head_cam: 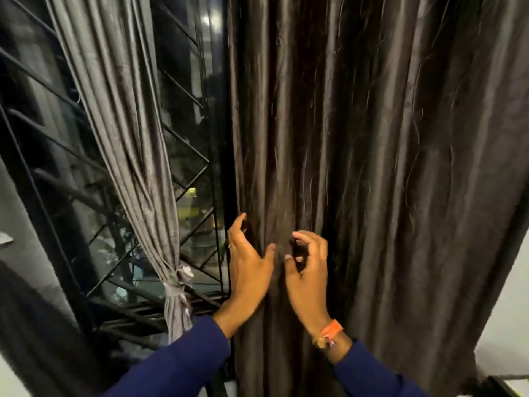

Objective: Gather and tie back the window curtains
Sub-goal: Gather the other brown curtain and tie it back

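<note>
A dark brown curtain [372,138] hangs loose over the right half of the window. My left hand [247,265] rests at its left edge, fingers curled around the front folds. Just to the right, my right hand [307,270] pinches a fold between thumb and fingers; an orange band is on that wrist. On the left, a grey curtain [123,124] is gathered into a bundle and knotted with a grey tie [177,287] low down.
Between the two curtains stands a black metal window grille [194,173], with dark glass and night lights behind it. A pale wall [509,296] lies to the right of the brown curtain. A dark shape fills the lower left corner.
</note>
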